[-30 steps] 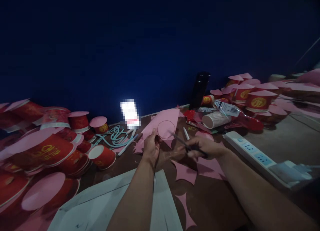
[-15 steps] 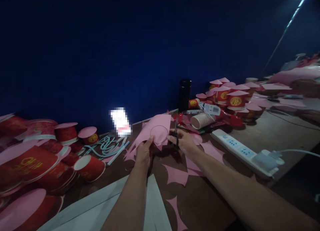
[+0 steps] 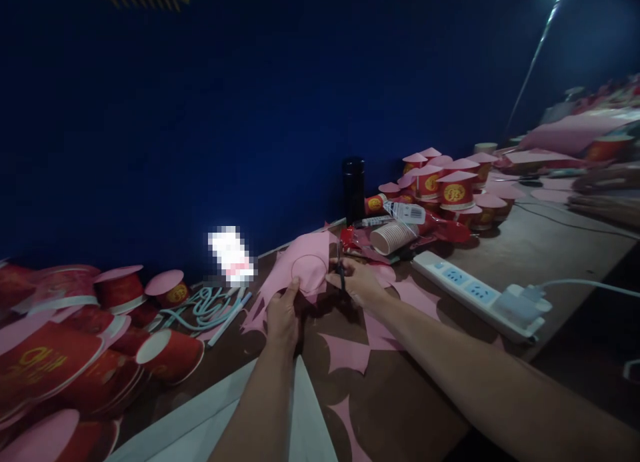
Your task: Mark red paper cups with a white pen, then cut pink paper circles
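Observation:
A pink paper sheet with a circle outlined on it is gripped at its lower left by my left hand, thumb on top near the circle. My right hand is closed around a pair of dark scissors at the sheet's right edge. The blades point up and away, beside the circle; whether they touch the paper I cannot tell. Below my hands lie pink paper offcuts with curved cut edges.
Red paper cups crowd the left, several topped with pink discs; more cups stand back right. A black bottle, stacked cups, a power strip, a lit phone and a coiled cable surround the work.
The camera view has shifted, bringing more of a yellow comb at the top and a blurred arm at the far right into view. My hands keep hold of the sheet and scissors.

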Demonstrator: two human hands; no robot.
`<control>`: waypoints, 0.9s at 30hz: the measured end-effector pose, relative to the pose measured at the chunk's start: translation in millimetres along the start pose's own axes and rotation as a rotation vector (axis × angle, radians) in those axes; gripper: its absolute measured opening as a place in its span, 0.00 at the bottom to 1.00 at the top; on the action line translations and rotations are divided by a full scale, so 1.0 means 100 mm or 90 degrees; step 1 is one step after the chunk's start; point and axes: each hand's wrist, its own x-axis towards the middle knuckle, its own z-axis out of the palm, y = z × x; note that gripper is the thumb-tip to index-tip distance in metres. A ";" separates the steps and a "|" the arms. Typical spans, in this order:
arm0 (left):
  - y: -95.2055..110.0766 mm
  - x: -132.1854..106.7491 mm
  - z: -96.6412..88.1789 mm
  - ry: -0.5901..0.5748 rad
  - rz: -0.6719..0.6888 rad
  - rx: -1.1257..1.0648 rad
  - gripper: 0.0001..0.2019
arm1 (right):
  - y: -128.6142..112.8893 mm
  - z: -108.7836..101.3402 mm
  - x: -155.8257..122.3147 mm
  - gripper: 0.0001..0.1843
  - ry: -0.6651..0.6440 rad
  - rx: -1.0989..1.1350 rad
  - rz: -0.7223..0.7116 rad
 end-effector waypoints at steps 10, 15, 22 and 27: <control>-0.13 0.01 0.07 -0.050 -0.043 -0.182 0.18 | 0.02 0.00 0.02 0.22 0.014 -0.011 -0.002; -0.26 0.01 0.14 -0.139 -0.162 -0.285 0.14 | 0.03 0.01 0.02 0.21 -0.001 -0.010 0.006; -0.23 0.01 0.11 -0.173 -0.176 -0.256 0.15 | 0.03 0.03 -0.04 0.16 -0.064 -0.048 -0.028; -0.17 0.02 0.12 -0.132 -0.103 -0.256 0.19 | 0.03 0.03 -0.07 0.19 -0.090 -0.058 0.039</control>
